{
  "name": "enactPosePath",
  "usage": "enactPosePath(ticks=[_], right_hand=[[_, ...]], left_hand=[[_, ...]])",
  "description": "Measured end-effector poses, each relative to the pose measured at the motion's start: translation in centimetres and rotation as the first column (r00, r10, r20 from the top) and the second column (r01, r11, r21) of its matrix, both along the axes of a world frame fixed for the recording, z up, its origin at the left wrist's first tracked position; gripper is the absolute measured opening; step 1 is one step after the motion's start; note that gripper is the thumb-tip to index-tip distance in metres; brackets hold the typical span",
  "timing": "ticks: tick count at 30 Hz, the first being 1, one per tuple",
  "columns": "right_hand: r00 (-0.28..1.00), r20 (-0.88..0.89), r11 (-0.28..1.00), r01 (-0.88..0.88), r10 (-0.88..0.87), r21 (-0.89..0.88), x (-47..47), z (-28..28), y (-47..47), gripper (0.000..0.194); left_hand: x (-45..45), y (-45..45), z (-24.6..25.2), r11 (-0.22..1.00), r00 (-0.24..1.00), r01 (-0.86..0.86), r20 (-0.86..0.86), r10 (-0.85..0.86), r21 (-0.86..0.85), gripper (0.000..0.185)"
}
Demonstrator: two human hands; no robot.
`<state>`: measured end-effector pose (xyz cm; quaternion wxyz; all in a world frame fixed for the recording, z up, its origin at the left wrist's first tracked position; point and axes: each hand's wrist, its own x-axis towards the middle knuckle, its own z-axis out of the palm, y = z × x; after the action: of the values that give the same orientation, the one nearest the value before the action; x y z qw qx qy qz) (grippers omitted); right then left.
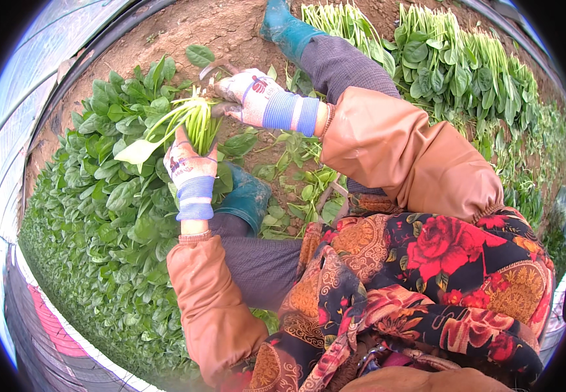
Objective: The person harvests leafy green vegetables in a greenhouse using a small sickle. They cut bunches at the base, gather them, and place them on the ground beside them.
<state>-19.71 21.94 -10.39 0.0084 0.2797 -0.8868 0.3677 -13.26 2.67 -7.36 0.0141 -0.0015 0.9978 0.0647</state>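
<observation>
My left hand (pixel 192 164), in a white knit glove with a blue-striped cuff, is closed around a bunch of leafy greens that look like spinach (pixel 199 120). The pale stems fan out above the fingers, and one yellowish leaf (pixel 138 151) sticks out to the left. At the root end is my right hand (pixel 253 98), gloved alike, with its stained thumb and fingers against the stems. A curved metal blade (pixel 213 67), apparently of a small sickle, shows beyond its fingers; the handle is mostly hidden in the hand.
Dense standing spinach (pixel 111 235) fills the left side. Cut bunches (pixel 440 63) lie in rows at the upper right. Loose leaves (pixel 307 186) litter the soil between my teal boots (pixel 246 196). Plastic sheeting on hoops (pixel 3 112) borders the bed at left.
</observation>
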Motion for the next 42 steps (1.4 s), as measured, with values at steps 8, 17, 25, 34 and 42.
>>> enactPosePath(ticks=[8,17,25,34,42], right_hand=[[0.996,0.010,0.995,0.092,-0.091,-0.025,0.1,0.9,2.0,0.022],[0.985,-0.175,0.973,-0.053,0.014,-0.223,-1.7,0.9,4.2,0.065],[0.953,-0.137,0.903,-0.300,0.270,-0.308,-1.3,0.0,2.7,0.028],[0.981,-0.194,0.972,-0.027,-0.019,-0.234,-1.5,2.1,4.5,0.035],[0.917,-0.398,0.980,-0.088,0.010,-0.178,1.0,0.7,-0.2,0.030]], left_hand=[[0.1,-0.6,-0.3,0.992,0.996,0.088,0.012,-0.087,-0.085,0.066],[0.3,-2.2,0.0,0.957,0.998,0.064,0.016,-0.062,-0.282,0.070],[0.0,-1.4,0.0,0.923,0.984,0.180,0.068,-0.167,-0.339,0.075],[-0.1,-1.3,1.1,0.851,0.984,0.085,0.176,0.009,-0.518,0.078],[-0.2,-1.4,-0.2,0.496,0.920,0.161,-0.051,-0.388,-0.853,0.072]])
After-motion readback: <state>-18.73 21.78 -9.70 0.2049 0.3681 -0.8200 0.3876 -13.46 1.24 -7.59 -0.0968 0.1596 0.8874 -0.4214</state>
